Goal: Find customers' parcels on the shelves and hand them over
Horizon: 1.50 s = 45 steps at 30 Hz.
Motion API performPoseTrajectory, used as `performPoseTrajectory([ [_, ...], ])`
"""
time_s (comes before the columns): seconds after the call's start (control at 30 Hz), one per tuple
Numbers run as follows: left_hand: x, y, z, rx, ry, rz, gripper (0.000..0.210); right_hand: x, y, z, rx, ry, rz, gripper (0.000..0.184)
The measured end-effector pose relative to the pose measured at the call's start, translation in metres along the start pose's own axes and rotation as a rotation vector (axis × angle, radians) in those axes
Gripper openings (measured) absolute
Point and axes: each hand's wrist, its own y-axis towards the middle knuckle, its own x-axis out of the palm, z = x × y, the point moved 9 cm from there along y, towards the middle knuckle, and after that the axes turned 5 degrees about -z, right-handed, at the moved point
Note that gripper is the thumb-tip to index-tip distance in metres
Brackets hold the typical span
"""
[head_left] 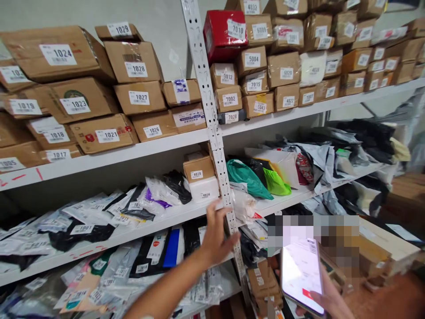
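My left hand (pixel 215 232) reaches up in front of the middle shelf, beside the white perforated post (pixel 221 173). Its fingers are loosely bent, the thumb is spread to the right, and I see nothing held. Just above the fingertips, a white box (pixel 205 189) labelled 4038 lies under a brown box (pixel 198 169) labelled 4039. At the lower right my right hand (pixel 327 292) grips a smartphone (pixel 300 277), its thumb over the lit screen near a red button. Blurred blocks hide the area around the phone's top.
Numbered cartons (pixel 137 68) fill the upper left shelf, with more cartons (pixel 283 71) on the upper right. Bagged parcels (pixel 83 228) crowd the lower left shelves. A green bag (pixel 249 177) lies right of the post. Boxes (pixel 372 248) stand at the lower right.
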Motion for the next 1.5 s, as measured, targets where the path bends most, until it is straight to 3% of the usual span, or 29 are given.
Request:
performPoseTrajectory([
  [0.1, 0.074, -0.075, -0.063, -0.477, -0.656, -0.151, 0.053, 0.037, 0.006, 0.013, 0.029, 0.069, -0.114, 0.097],
  [0.17, 0.11, -0.112, -0.087, -0.791, -1.031, -0.171, 0.061, 0.057, 0.01, 0.029, 0.055, 0.096, -0.159, 0.095],
  [0.23, 0.132, -0.135, -0.088, -0.93, -1.309, -0.257, 0.064, 0.069, 0.013, 0.049, 0.057, 0.104, -0.177, 0.09],
  [0.3, 0.138, -0.15, -0.077, -0.924, -1.477, -0.404, 0.066, 0.078, 0.012, 0.073, 0.048, 0.085, -0.177, 0.086],
  [0.4, 0.127, -0.178, -0.068, -0.948, -1.568, -0.533, 0.071, 0.089, 0.002, 0.109, 0.028, 0.024, -0.135, 0.077],
  [0.5, 0.102, -0.209, -0.07, -1.025, -1.575, -0.539, 0.073, 0.108, -0.018, 0.131, -0.051, -0.094, -0.095, 0.064],
  [0.7, 0.028, -0.272, -0.098, -1.069, -1.402, -0.552, 0.067, 0.156, -0.053, 0.174, -0.156, -0.382, -0.013, 0.044],
  [0.77, 0.016, -0.302, -0.112, -1.136, -1.346, -0.577, 0.066, 0.168, -0.07, 0.19, -0.197, -0.439, 0.033, 0.046],
  [0.83, 0.022, -0.334, -0.13, -1.247, -1.25, -0.55, 0.071, 0.179, -0.092, 0.207, -0.212, -0.487, 0.065, 0.05],
  [0.87, 0.028, -0.346, -0.141, -1.283, -1.155, -0.465, 0.076, 0.182, -0.103, 0.216, -0.214, -0.512, 0.087, 0.051],
  [0.93, 0.063, -0.363, -0.133, -1.203, -1.113, -0.503, 0.085, 0.186, -0.123, 0.233, -0.178, -0.556, 0.099, 0.056],
  [1.03, 0.088, -0.382, -0.111, -1.017, -0.949, -0.24, 0.099, 0.175, -0.155, 0.248, -0.121, -0.515, 0.192, 0.064],
  [1.13, 0.089, -0.401, -0.077, -0.854, -0.942, -0.084, 0.096, 0.165, -0.196, 0.255, -0.1, -0.423, 0.327, 0.059],
  [1.23, 0.079, -0.414, -0.062, -0.879, -0.984, -0.028, 0.088, 0.161, -0.228, 0.256, -0.132, -0.284, 0.39, 0.067],
  [1.3, 0.08, -0.424, -0.055, -1.001, -1.011, -0.238, 0.086, 0.156, -0.243, 0.253, -0.185, -0.221, 0.418, 0.073],
  [1.37, 0.079, -0.436, -0.04, -1.064, -1.054, -0.62, 0.086, 0.149, -0.257, 0.248, -0.254, -0.204, 0.437, 0.074],
  [1.4, 0.071, -0.442, -0.034, -1.068, -1.074, -0.755, 0.085, 0.146, -0.265, 0.245, -0.281, -0.201, 0.441, 0.072],
  [1.5, 0.036, -0.455, -0.02, -1.098, -1.105, -0.915, 0.077, 0.138, -0.297, 0.237, -0.316, -0.223, 0.462, 0.063],
])
